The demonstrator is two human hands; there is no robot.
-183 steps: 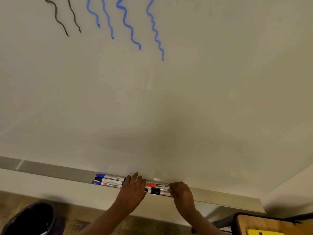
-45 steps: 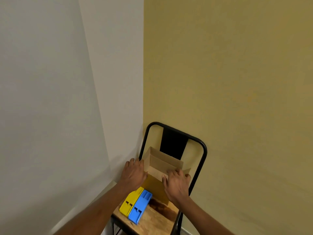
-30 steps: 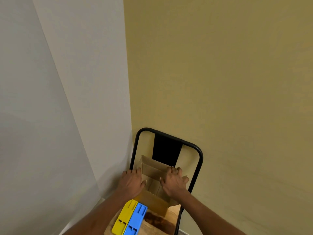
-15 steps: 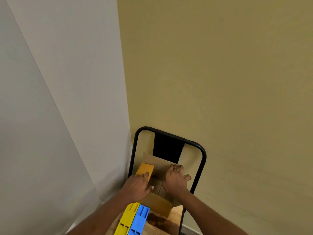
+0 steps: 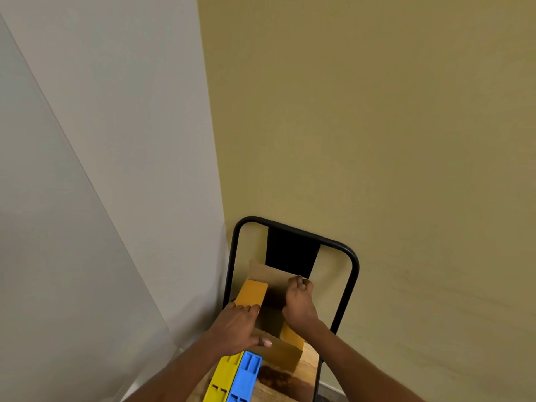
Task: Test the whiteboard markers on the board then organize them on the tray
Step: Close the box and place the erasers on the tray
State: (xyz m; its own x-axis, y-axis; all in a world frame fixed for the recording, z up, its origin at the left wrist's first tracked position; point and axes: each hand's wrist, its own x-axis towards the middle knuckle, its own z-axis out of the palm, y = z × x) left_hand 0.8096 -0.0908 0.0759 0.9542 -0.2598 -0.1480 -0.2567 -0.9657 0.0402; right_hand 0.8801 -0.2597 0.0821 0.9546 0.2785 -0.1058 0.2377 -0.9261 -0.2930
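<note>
Whiteboard markers that lay end to end on the board's metal tray six seconds ago are out of view. The head has turned to a corner, and both hands work on a brown cardboard box. In the last half second its orange-faced left flap has swung wider, and the right hand has moved up to the far flap.

That right hand is curled, its fingertips pinching the far flap's top edge. The left hand lies flat with its fingers straight along the base of the left flap, pressing it outward, and its thumb rests on the box's near rim. The dark opening lies between the two hands, straight ahead, and the box's long axis runs away from the person toward the chair back. What the box holds cannot be seen. Either hand could drop into it, but the right hand looks closer to the opening. Any markers taken from it would probably have to go back to the person's left, where the board was.

The box stands on the wooden seat of a black metal-framed chair. A yellow plastic slotted piece and a blue plastic slotted piece lie side by side just before the box, under the left wrist. An olive wall rises behind the chair and meets a pale grey wall on the left.
</note>
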